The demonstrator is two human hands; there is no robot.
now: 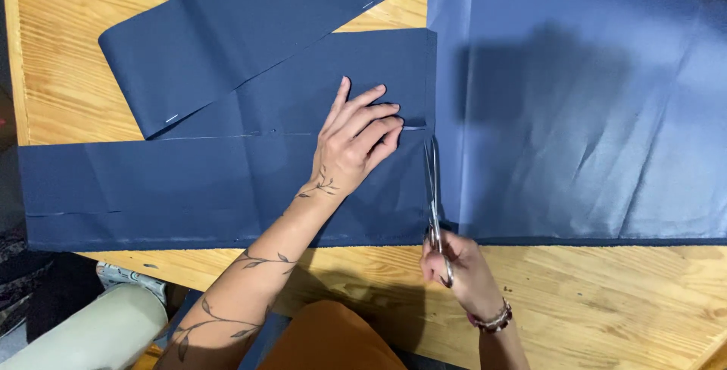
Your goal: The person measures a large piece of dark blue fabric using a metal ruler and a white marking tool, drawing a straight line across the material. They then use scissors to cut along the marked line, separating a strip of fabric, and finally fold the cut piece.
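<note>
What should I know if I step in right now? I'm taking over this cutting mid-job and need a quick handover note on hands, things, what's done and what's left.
Left hand: flat, fingers spread, pressing the dark blue folded fabric on the wooden table.
Right hand: gripping the scissors, blades pointing away from the body along the edge where the folded piece meets the lighter blue sheet.
Loose strip lies diagonally at upper left.
Done: the cut has started from the near edge.
Left: the stretch ahead of the blade tips, up to the far edge.
</note>
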